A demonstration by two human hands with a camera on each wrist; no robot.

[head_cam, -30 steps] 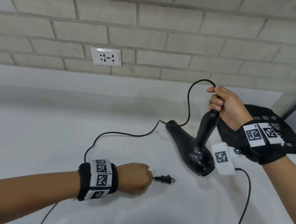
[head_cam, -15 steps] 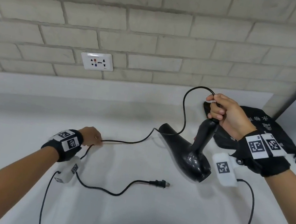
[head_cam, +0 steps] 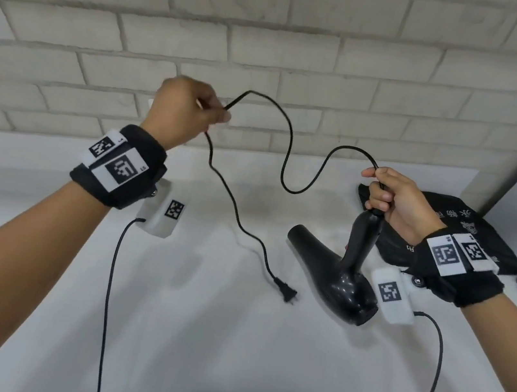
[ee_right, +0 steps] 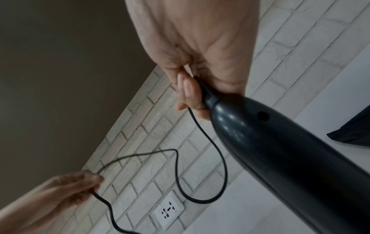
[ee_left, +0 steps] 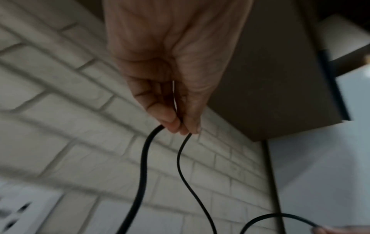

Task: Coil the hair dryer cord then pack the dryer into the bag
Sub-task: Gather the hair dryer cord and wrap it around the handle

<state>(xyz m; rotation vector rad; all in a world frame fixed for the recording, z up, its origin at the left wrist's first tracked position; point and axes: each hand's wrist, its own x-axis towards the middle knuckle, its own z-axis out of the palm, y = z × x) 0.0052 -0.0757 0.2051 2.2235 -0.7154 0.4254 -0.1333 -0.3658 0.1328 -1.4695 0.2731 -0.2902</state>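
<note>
The left hand (head_cam: 184, 109) is raised in front of the brick wall (head_cam: 276, 29), thumb and fingertips (ee_left: 174, 125) pinching the black cord (head_cam: 286, 152) partway along its length. In the left wrist view two strands drop from that pinch, and the bend between them is hidden inside the fingers. From the pinch one strand sags and rises to the right hand (head_cam: 398, 204); the other hangs down to the plug (head_cam: 286, 291), which lies on the white tabletop (head_cam: 227, 343) just left of the hair dryer (head_cam: 343, 273).

The right hand is curled around the top end of the dryer's handle, where the cord comes out, and its fingers cover that joint. The dryer hangs handle-up with its body low over the tabletop; whether the body touches the surface cannot be told. Its nozzle points left and away.

The black bag (head_cam: 479, 244) lies flat on the tabletop at the far right, partly hidden behind the right hand and wrist band, so its opening cannot be made out. A white wall socket (ee_right: 169, 209) shows clearly only in the right wrist view; in the head view the left hand covers nearly all of it. The left wrist view is blurred.
</note>
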